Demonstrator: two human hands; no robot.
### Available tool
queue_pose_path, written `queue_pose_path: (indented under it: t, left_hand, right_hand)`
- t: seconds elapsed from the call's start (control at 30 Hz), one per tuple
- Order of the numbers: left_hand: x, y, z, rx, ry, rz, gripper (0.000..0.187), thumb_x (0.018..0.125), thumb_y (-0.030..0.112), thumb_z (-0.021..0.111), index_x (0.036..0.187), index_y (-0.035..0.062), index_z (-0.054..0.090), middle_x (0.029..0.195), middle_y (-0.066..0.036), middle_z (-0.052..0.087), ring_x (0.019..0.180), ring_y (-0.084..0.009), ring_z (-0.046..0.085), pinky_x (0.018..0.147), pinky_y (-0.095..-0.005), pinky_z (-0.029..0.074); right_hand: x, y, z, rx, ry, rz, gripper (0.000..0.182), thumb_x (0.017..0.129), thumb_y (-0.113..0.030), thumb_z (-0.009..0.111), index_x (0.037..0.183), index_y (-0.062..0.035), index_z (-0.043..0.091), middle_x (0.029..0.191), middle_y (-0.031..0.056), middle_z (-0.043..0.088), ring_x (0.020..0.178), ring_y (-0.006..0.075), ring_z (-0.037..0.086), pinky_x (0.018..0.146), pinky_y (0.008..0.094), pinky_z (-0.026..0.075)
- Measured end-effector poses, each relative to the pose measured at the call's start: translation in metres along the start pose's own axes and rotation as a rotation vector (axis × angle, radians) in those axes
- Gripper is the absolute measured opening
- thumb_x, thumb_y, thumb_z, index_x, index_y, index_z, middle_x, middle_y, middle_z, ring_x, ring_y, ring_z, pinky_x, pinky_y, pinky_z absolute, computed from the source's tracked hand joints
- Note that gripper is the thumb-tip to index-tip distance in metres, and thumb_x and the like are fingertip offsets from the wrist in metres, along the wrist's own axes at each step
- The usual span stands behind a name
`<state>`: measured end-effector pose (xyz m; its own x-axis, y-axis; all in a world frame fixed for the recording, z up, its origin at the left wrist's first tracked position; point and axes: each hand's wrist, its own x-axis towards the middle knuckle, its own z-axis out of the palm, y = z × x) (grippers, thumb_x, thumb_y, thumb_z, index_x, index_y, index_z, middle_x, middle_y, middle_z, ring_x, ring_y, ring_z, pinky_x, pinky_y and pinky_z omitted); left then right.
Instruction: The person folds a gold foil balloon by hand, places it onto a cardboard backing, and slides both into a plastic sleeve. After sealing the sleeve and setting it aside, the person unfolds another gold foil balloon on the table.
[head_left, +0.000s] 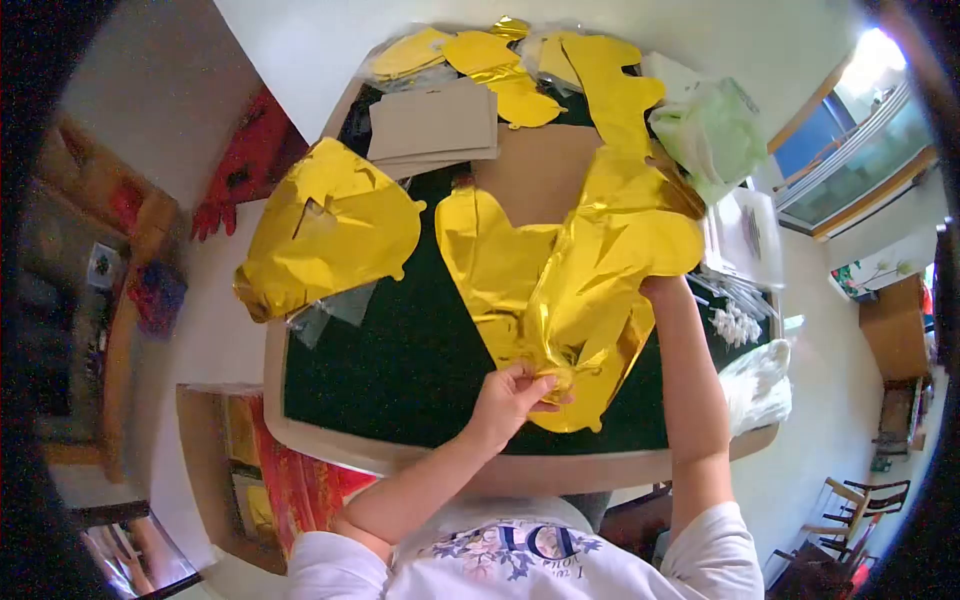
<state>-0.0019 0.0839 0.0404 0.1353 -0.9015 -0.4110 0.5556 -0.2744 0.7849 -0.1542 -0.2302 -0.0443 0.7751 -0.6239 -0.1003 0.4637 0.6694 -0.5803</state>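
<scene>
A green-topped table (390,400) is spreading below. The left grip (512,400) is pinching the near end of a gold foil piece (620,240), right of centre; the right grip (662,288) is mostly hiding under it, its hold unclear. Cardboard sheets (432,122) are lying beyond.

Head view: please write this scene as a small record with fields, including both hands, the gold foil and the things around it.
Surface: dark green tabletop with a pale rim
Left hand: pinching the held gold foil near its lower end
Right hand: hidden by the foil; only the right forearm shows
Foil layers: number cannot be told
Left side: separate gold foil piece
Far side: cardboard stack, more gold foil pieces
Right side: pale green bag, white bag
</scene>
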Motion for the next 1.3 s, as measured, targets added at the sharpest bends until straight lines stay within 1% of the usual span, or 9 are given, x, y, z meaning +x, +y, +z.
queue_pose_path:
  t: [0.1,0.3,0.5,0.57,0.6,0.67,0.77,0.8,1.3]
  left_hand:
    - [-0.027,-0.026,-0.002,0.037,-0.036,0.047,0.019,0.094,0.006,0.058,0.11,-0.0039,0.059,0.101,-0.011,0.067,0.089,-0.0236,0.07,0.074,-0.0293,0.059]
    - [-0.056,-0.046,-0.006,-0.026,-0.048,0.063,0.018,0.094,0.007,0.058,0.107,-0.0047,0.062,0.1,-0.009,0.068,0.087,-0.0216,0.07,0.073,-0.0284,0.057]
    - [-0.061,-0.006,-0.026,1.008,-0.066,0.086,0.021,0.09,0.012,0.063,0.106,-0.0008,0.064,0.102,-0.012,0.069,0.083,-0.022,0.069,0.074,-0.0325,0.054]
    - [-0.045,0.002,-0.034,1.193,0.257,0.603,0.024,0.087,0.017,0.064,0.107,0.0034,0.063,0.107,-0.017,0.066,0.097,-0.034,0.063,0.087,-0.0367,0.05]
    - [-0.025,-0.003,-0.046,1.263,0.256,0.721,0.039,0.09,0.025,0.06,0.126,0.0095,0.055,0.131,-0.017,0.054,0.122,-0.0342,0.05,0.101,-0.0455,0.041]
    - [-0.001,0.003,-0.054,1.609,0.306,0.704,0.048,0.093,0.032,0.055,0.137,0.0149,0.044,0.143,-0.014,0.04,0.134,-0.033,0.035,0.108,-0.0525,0.029]
    - [0.024,0.014,-0.072,1.824,0.22,0.588,0.056,0.096,0.041,0.048,0.146,0.0208,0.034,0.153,-0.011,0.027,0.143,-0.0301,0.021,0.112,-0.0602,0.016]
    - [0.029,0.017,-0.083,1.843,0.167,0.534,0.057,0.096,0.044,0.045,0.147,0.0224,0.032,0.154,-0.01,0.024,0.144,-0.029,0.018,0.113,-0.0623,0.013]
    - [0.049,0.0,-0.039,1.805,-0.085,0.859,0.058,0.092,0.044,0.052,0.142,0.0167,0.041,0.151,-0.014,0.033,0.142,-0.0297,0.024,0.113,-0.0573,0.016]
  right_hand:
    - [-0.025,0.003,0.072,0.018,0.349,-0.064,0.043,0.095,-0.043,0.052,0.121,-0.0085,0.058,0.115,0.0096,0.064,0.099,0.0266,0.064,0.086,0.0414,0.053]
    - [-0.064,-0.002,0.085,-0.152,0.375,0.035,0.055,0.094,-0.036,0.057,0.135,-0.0016,0.043,0.113,0.0179,0.063,0.096,0.0287,0.064,0.084,0.0407,0.052]
    - [-0.065,0.007,0.108,-1.126,0.544,-0.102,0.067,0.077,0.006,0.064,0.138,-0.0075,0.04,0.095,0.0118,0.065,0.077,0.0165,0.063,0.067,0.0297,0.051]
    - [-0.053,0.007,0.11,-1.392,0.532,-0.088,0.065,0.078,0.002,0.067,0.137,-0.0053,0.04,0.094,0.0138,0.066,0.072,0.015,0.064,0.057,0.0268,0.049]
    - [-0.05,0.01,0.112,-1.433,0.558,-0.135,0.063,0.079,0.001,0.066,0.136,-0.0052,0.041,0.096,0.0145,0.066,0.075,0.0169,0.065,0.06,0.0285,0.051]
    - [-0.047,0.018,0.118,-1.516,0.614,-0.234,0.058,0.081,-0.001,0.066,0.134,-0.0049,0.044,0.1,0.016,0.066,0.081,0.0209,0.066,0.068,0.0317,0.053]
    - [-0.057,0.029,0.084,-1.936,0.529,-0.786,0.05,0.085,-0.006,0.062,0.133,-0.0063,0.047,0.112,0.0192,0.062,0.1,0.031,0.062,0.084,0.0389,0.05]
    - [-0.072,0.035,0.083,-1.918,0.562,-0.662,0.043,0.089,-0.01,0.057,0.131,-0.0062,0.049,0.124,0.0215,0.057,0.116,0.0379,0.052,0.097,0.0431,0.043]
    - [-0.113,0.063,0.063,-1.958,0.528,-0.596,0.035,0.093,-0.014,0.051,0.126,-0.002,0.053,0.133,0.0179,0.052,0.125,0.0353,0.047,0.106,0.0417,0.037]
